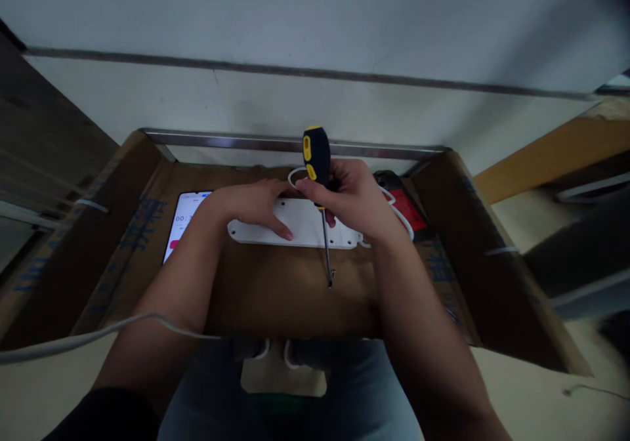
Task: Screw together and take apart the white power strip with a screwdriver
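A white power strip lies face down on the cardboard, screw holes showing along its back. My left hand grips its left half, thumb across the top surface and fingers at the far edge. In my right hand is a screwdriver with a black and yellow handle, held between thumb and fingers. Its shaft slants down past the strip's near edge. The tip is close to small screws on the cardboard; whether it touches one I cannot tell.
A phone with a lit timer screen lies at left. Behind my right hand are a white cable and a red and black object. Cardboard side walls and a metal rail surround the surface. Another cable crosses my left forearm.
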{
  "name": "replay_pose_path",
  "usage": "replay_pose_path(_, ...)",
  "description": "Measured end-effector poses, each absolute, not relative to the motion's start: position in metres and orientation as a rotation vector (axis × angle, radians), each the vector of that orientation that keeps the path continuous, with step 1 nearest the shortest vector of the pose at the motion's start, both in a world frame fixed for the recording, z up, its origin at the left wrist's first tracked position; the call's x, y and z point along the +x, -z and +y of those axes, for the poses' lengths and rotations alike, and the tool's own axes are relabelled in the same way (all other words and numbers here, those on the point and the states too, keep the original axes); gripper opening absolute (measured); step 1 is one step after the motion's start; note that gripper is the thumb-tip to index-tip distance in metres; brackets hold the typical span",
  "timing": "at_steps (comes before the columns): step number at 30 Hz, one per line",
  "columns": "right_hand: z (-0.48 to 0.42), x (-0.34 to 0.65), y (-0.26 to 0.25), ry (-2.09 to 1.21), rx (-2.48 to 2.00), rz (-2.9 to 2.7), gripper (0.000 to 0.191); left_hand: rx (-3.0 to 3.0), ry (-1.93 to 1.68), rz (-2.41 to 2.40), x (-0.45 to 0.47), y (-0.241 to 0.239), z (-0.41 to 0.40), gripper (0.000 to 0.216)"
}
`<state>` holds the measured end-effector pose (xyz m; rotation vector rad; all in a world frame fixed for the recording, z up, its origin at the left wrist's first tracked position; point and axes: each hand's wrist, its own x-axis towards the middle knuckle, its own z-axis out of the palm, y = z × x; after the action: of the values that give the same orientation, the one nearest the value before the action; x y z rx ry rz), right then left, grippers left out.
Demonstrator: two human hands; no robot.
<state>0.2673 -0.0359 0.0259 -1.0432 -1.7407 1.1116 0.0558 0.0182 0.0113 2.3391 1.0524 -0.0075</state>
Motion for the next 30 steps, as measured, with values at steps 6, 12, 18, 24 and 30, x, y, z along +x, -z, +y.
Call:
replay_pose_path(6,-0.031,0.27,-0.024,-1.011,-1.014,-1.545,0.04,2.275,0.127,1.047,0.061,-0.016,0.018,0.085)
replay_pose_path(12,-0.022,0.267,-0.02,-0.936,-1.001,-1.227,0.045,2.198,0.083,1.0,0.061,-0.013,0.019,0.064)
replay_pose_path(18,-0.015,0.265,-0.018,-0.839,-0.99,-1.02,0.045,2.194,0.045,0.984,0.057,-0.007,0.022,0.058)
replay_pose_path(24,-0.013,0.263,-0.017,-0.743,-1.002,-0.938,0.044,2.226,0.023,1.036,0.059,-0.004,0.024,0.046)
replay_pose_path(30,-0.01,0.26,-0.021,-0.577,-0.958,-0.825,0.039,2.208,-0.064,1.236,0.062,-0.007,0.026,0.039)
